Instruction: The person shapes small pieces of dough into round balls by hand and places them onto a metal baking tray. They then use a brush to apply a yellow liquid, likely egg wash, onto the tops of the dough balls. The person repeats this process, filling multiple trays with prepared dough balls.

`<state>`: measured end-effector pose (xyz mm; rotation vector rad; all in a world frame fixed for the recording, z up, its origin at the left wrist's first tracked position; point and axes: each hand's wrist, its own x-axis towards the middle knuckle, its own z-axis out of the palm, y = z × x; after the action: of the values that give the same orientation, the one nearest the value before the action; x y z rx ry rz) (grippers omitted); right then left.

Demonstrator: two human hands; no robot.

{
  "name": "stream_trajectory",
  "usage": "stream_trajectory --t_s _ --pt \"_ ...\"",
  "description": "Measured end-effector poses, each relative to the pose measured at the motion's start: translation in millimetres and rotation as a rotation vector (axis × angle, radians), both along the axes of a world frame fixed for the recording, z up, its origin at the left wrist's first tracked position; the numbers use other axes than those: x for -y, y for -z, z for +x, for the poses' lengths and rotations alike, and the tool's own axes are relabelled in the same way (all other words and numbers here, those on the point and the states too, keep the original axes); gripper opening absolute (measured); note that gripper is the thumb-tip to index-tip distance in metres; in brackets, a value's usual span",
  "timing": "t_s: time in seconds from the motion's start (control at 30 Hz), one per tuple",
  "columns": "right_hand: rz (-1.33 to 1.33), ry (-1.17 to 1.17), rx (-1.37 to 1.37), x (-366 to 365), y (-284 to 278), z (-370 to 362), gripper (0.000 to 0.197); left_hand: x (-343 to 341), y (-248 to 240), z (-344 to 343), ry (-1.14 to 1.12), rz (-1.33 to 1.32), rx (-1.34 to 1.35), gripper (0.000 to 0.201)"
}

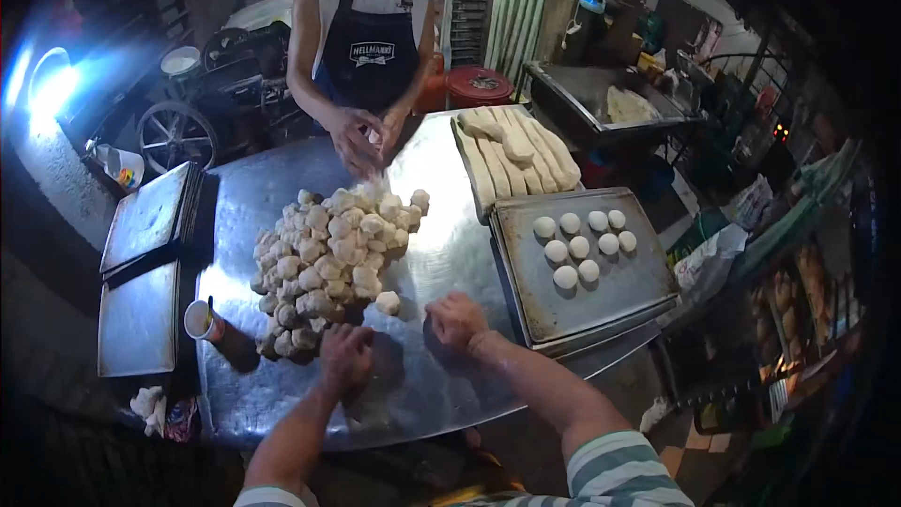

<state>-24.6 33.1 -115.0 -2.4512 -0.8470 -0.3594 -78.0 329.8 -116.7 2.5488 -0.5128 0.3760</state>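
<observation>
A large heap of pale dough pieces [324,258] covers the middle left of the metal table [427,394]. My left hand [345,354] is curled palm down on the tabletop at the heap's near edge. My right hand [456,319] is likewise curled, resting on the metal to the right of the heap. Whatever lies under either palm is hidden. One loose dough piece [388,302] sits between the heap and my right hand. Several smooth white dough balls [579,247] stand in loose rows on a dark baking tray [535,291] to the right.
Across the table a person in a dark apron [371,52] holds both hands [366,136] together above the heap. Long dough strips [516,155] lie at the far right. Stacked trays [141,314] and a cup [203,321] line the left. Another metal table [572,94] stands behind.
</observation>
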Motion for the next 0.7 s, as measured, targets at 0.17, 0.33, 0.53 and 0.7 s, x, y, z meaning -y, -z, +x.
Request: stream_trajectory --t_s 0.17,0.33,0.53,0.7 --pt "0.148 0.146 -0.111 11.0 44.3 -65.0 0.022 -18.1 46.6 -60.9 -0.282 -0.144 0.147 0.034" --pt "0.05 -0.003 0.069 -16.6 21.6 -35.7 0.024 28.4 -9.6 -36.3 0.06 -0.094 -0.024 0.039" --pt "0.087 0.092 -0.015 13.9 24.4 -4.4 0.021 -10.8 -1.2 -22.7 0.038 -0.019 -0.004 0.042" --pt "0.005 0.058 0.041 -15.0 22.4 -46.0 0.018 5.4 16.1 -41.7 0.128 -0.092 0.045 0.043"
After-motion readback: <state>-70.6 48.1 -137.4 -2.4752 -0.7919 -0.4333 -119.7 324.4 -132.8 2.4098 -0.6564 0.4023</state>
